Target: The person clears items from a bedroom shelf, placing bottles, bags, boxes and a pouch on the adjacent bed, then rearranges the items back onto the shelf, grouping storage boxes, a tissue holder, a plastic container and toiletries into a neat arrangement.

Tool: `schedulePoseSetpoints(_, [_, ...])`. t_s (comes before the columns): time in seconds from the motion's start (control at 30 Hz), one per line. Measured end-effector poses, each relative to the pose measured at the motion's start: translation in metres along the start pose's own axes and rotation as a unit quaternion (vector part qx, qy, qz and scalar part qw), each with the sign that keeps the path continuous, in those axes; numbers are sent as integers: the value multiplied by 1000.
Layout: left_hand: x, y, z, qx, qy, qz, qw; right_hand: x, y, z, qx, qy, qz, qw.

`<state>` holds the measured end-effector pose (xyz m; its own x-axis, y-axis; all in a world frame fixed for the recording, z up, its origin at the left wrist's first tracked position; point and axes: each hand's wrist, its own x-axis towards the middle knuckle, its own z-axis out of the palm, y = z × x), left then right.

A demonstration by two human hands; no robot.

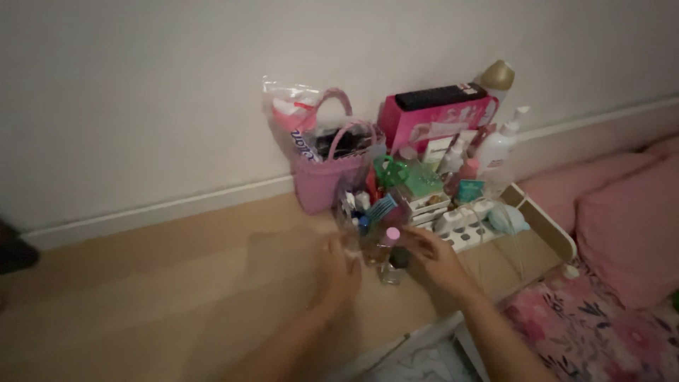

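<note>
Head view, angled down at a wooden floor (177, 283) along a pale wall (212, 85).

Left hand (339, 272): palm down, fingers loosely spread, resting against the near side of a clear container (361, 212) packed with small items. Not closed on anything; contact with the container wall probable, blur prevents confirmation. Placement judged as steadying.

Right hand (435, 258): reaching in from the right, fingers curled toward a small bottle with a dark cap (396, 263) standing on the floor between both hands. Grip or mere touch: cannot tell. Just behind, a bottle with a pink cap (390, 235), upright, touching or nearly touching the container.

Surroundings: pink basket (327, 177) with two handles against the wall, stuffed with plastic bags and dark items. Right of it, a pink box (435, 120) leaning on the wall, a tall bottle with a gold cap (497, 76) behind, a white pump bottle (498, 145) in front. Below, a white tray (544, 226) carrying small drawers, tubes and a pale blue rounded object (506, 219). Items grouped tight to the wall, likely for stability and reach.

Pink bedding (622, 226) and floral fabric (594, 332) at right, cut off by the frame edge.

Limits: dim light, motion blur; container contents not separable; dark shape at left edge (14, 251) unidentifiable; forearms cropped at bottom.
</note>
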<state>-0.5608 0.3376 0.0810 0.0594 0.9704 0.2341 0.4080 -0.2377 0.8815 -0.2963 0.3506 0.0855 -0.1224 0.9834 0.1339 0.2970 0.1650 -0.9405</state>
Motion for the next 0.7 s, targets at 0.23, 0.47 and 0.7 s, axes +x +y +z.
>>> schedulePoseSetpoints(0.23, [59, -33, -5, -27, 17, 148, 988, -17, -7, -12, 97, -80, 136, 983])
schedulePoseSetpoints(0.47, [80, -35, -17, -43, -54, 135, 988, -17, -26, -10, 137, -123, 123, 975])
schedulePoseSetpoints(0.7, [79, -3, -51, -163, -138, 94, 972, -3, -27, -15, 35, -161, 122, 979])
